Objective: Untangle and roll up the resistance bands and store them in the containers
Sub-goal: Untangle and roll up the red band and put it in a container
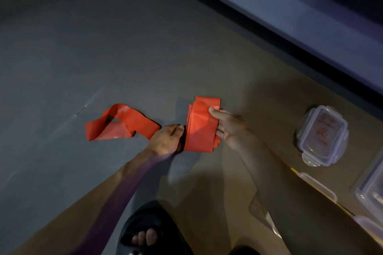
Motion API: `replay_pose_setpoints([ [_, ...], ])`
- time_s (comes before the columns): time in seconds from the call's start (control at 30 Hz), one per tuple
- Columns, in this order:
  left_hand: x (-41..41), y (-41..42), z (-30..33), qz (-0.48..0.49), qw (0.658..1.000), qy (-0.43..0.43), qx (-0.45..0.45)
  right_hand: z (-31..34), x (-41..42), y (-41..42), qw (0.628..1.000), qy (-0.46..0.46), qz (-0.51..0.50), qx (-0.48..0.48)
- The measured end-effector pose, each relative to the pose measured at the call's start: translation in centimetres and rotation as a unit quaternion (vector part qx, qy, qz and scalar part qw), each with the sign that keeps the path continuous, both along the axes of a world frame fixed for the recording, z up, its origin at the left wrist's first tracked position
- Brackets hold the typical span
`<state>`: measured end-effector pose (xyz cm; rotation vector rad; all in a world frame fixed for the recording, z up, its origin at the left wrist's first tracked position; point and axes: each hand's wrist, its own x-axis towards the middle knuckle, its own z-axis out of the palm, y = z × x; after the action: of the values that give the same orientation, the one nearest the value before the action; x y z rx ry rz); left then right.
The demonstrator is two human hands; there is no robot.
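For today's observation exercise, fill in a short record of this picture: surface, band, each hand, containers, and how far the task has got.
surface: grey floor
band: red resistance band, partly folded into a bundle, loose tail on the floor to the left
right hand: grips the bundle, thumb on top
left hand: pinches the band beside the bundle
containers: clear lidded container at right, closed, something red inside; more clear boxes at the lower right edge
progress: rolling unfinished, band not yet stored
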<state>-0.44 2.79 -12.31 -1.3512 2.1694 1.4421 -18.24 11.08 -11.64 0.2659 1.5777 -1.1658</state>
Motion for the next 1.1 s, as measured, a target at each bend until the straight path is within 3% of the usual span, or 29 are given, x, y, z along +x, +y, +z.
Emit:
replay_pose_setpoints([
  [0.1, -0.1, -1.8, 0.4, -0.035, 0.991, -0.007, -0.127, -0.6, -0.1, -0.6, 0.999, 0.037, -0.009, 0.016],
  [0.27, -2.9, -5.4, 0.9, -0.020, 0.972, 0.136, -0.190, -1.0, -0.1, -1.2, 0.997, 0.072, -0.019, 0.032],
  [0.33, -4.3, -6.7, 0.7, -0.073, 0.968, 0.159, -0.180, -1.3, -0.2, -1.2, 0.996, 0.081, -0.013, 0.040],
  [0.5, -6.3, -8.3, 0.4, -0.195, 0.967, 0.126, -0.108, -2.1, -0.3, -0.9, 0.994, 0.104, 0.007, 0.033],
  [0.73, -6.8, -7.8, 0.2, -0.163, 0.972, 0.143, -0.086, -2.6, -0.3, -0.2, 0.994, 0.107, 0.028, 0.018],
  [0.97, -7.3, -7.8, 0.5, -0.175, 0.977, 0.100, -0.069, -2.3, -0.3, 0.3, 0.994, 0.103, 0.039, 0.007],
  [1.1, -7.3, -7.4, 0.9, -0.162, 0.976, 0.108, -0.098, -0.9, -1.1, 0.4, 0.998, 0.035, 0.055, -0.019],
])
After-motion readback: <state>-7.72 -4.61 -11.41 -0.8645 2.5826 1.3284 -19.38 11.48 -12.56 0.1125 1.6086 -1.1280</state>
